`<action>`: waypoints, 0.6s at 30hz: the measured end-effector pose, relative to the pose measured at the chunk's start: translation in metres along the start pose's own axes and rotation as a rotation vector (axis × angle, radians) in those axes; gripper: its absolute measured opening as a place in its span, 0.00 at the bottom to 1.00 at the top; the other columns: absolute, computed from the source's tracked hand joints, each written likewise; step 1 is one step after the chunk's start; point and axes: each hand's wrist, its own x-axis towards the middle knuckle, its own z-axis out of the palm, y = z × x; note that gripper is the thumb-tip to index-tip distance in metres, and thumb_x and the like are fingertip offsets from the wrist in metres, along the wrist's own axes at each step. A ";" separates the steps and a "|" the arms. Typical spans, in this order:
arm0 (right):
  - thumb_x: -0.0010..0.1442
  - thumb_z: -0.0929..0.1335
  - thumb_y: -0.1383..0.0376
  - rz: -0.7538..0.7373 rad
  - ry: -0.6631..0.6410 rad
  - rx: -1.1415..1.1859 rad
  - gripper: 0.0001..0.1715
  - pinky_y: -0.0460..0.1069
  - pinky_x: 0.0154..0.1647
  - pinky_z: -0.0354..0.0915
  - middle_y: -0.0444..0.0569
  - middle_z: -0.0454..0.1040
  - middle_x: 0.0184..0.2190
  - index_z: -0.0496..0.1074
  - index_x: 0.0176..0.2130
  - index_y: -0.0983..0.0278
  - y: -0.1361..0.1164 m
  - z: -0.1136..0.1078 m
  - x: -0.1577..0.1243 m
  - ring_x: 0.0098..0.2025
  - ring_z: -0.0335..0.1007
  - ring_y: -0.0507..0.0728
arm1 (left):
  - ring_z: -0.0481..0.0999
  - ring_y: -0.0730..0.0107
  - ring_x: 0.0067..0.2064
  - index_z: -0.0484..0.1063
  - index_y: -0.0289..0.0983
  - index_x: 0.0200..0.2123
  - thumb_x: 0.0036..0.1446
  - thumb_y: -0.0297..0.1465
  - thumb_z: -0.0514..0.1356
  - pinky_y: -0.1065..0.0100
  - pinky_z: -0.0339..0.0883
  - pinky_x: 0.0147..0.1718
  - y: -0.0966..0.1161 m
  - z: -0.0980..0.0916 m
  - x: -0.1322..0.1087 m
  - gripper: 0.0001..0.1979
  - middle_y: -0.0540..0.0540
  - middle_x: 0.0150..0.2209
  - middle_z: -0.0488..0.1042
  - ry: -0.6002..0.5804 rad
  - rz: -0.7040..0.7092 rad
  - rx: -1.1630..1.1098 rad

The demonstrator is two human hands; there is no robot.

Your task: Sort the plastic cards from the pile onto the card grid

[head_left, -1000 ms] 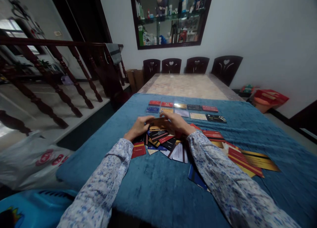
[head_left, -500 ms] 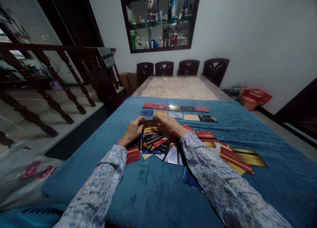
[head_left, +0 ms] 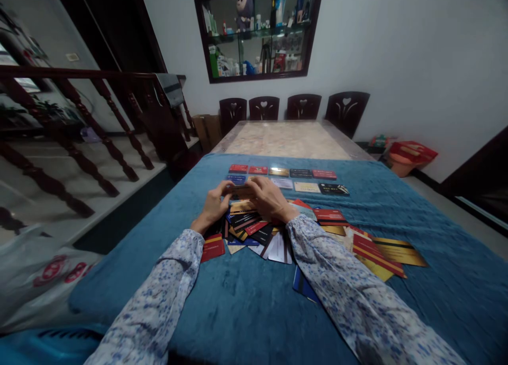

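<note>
Between my left hand [head_left: 216, 203] and my right hand [head_left: 270, 198] is a brownish-gold card [head_left: 242, 192], its two ends pinched by my fingers just above the pile. Under and in front of the hands lies a loose heap of cards [head_left: 254, 230] in black, gold, red, blue and white. Beyond the hands, two rows of cards lie on the blue cloth; a red card [head_left: 324, 174] ends the far row and a black card [head_left: 334, 189] ends the near row. My hands partly cover the near row's left end.
More cards spread to the right, among them a gold card [head_left: 400, 252] and a blue card [head_left: 304, 285] by my right sleeve. The blue cloth [head_left: 234, 307] covers the near table. Dark chairs [head_left: 264, 109] stand at the far end; a white plastic bag [head_left: 35, 280] is at the left.
The held card has risen slightly from the pile and tilted, showing less of its face. Both hands have moved up a little with it. The laid-out cards look the same.
</note>
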 end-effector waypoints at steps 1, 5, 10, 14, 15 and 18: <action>0.65 0.67 0.68 0.002 0.019 -0.003 0.23 0.57 0.53 0.64 0.61 0.70 0.53 0.71 0.59 0.66 0.000 0.000 0.000 0.53 0.65 0.65 | 0.82 0.66 0.43 0.70 0.39 0.48 0.61 0.25 0.56 0.65 0.76 0.48 0.000 0.001 0.001 0.12 0.46 0.44 0.81 0.004 0.006 0.001; 0.65 0.66 0.68 0.031 0.071 -0.022 0.22 0.58 0.52 0.64 0.62 0.69 0.51 0.72 0.58 0.67 0.003 -0.003 0.000 0.52 0.62 0.66 | 0.81 0.66 0.43 0.70 0.39 0.51 0.61 0.24 0.57 0.64 0.76 0.49 0.000 0.002 0.004 0.16 0.46 0.45 0.80 -0.003 0.043 0.051; 0.65 0.67 0.67 0.043 0.071 -0.039 0.24 0.59 0.53 0.63 0.62 0.68 0.51 0.73 0.59 0.66 0.008 -0.012 0.001 0.52 0.59 0.67 | 0.76 0.57 0.54 0.67 0.37 0.60 0.57 0.24 0.61 0.57 0.73 0.57 0.006 -0.004 0.007 0.27 0.38 0.55 0.74 -0.074 0.176 0.224; 0.65 0.67 0.65 0.032 0.074 -0.044 0.25 0.60 0.52 0.63 0.62 0.68 0.51 0.72 0.60 0.66 0.012 -0.017 0.002 0.52 0.58 0.68 | 0.70 0.47 0.63 0.63 0.36 0.65 0.57 0.25 0.62 0.49 0.69 0.61 0.013 -0.010 0.014 0.32 0.32 0.62 0.67 -0.154 0.220 0.432; 0.65 0.68 0.65 0.026 0.077 -0.051 0.25 0.60 0.52 0.63 0.62 0.68 0.51 0.72 0.59 0.66 0.013 -0.018 0.003 0.52 0.58 0.67 | 0.71 0.46 0.62 0.63 0.35 0.65 0.57 0.25 0.61 0.48 0.69 0.61 0.014 -0.011 0.016 0.31 0.32 0.62 0.67 -0.172 0.222 0.477; 0.64 0.69 0.64 0.005 0.074 -0.078 0.23 0.59 0.52 0.63 0.61 0.69 0.49 0.73 0.58 0.66 0.017 -0.020 0.005 0.51 0.59 0.66 | 0.71 0.46 0.61 0.65 0.34 0.63 0.60 0.26 0.60 0.49 0.69 0.59 0.019 -0.011 0.025 0.28 0.31 0.61 0.68 -0.216 0.228 0.575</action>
